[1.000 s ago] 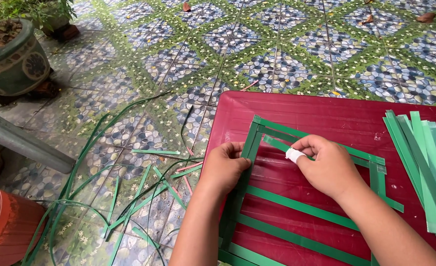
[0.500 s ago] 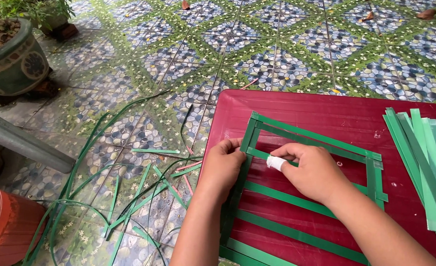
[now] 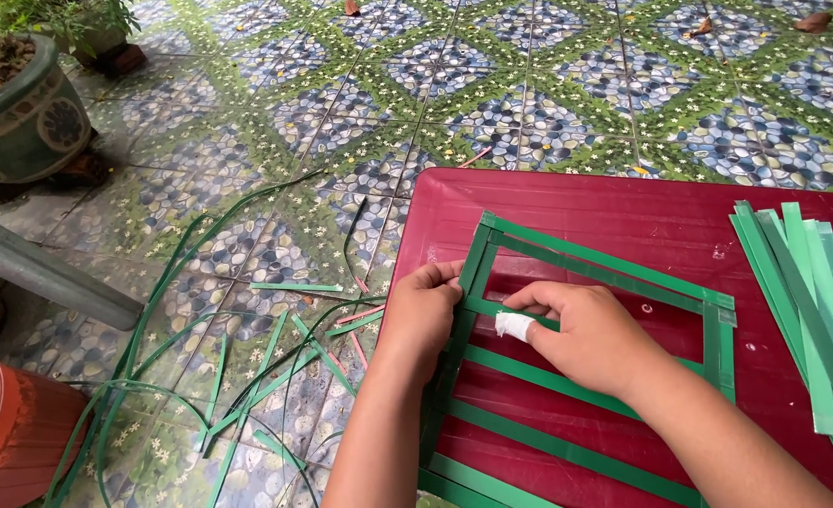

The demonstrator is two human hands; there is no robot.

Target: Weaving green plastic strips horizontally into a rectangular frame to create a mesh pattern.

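On the red table (image 3: pixel 623 212) — one frame of woven green strips (image 3: pixel 604 268), lying flat. Left hand (image 3: pixel 421 315) curled over the frame's left edge, pressing it down. Right hand (image 3: pixel 590 339), thumb bandaged in white, pinching a crossing strip just beside the left. Loose green strips (image 3: pixel 811 292) stacked at the table's right edge (offcuts (image 3: pixel 247 376) scattered on tiled floor, left of table).

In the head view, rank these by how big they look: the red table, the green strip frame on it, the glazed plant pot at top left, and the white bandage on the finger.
1. red table
2. green strip frame
3. glazed plant pot, farther from the camera and cut off by the picture edge, so its rank is unsure
4. white bandage
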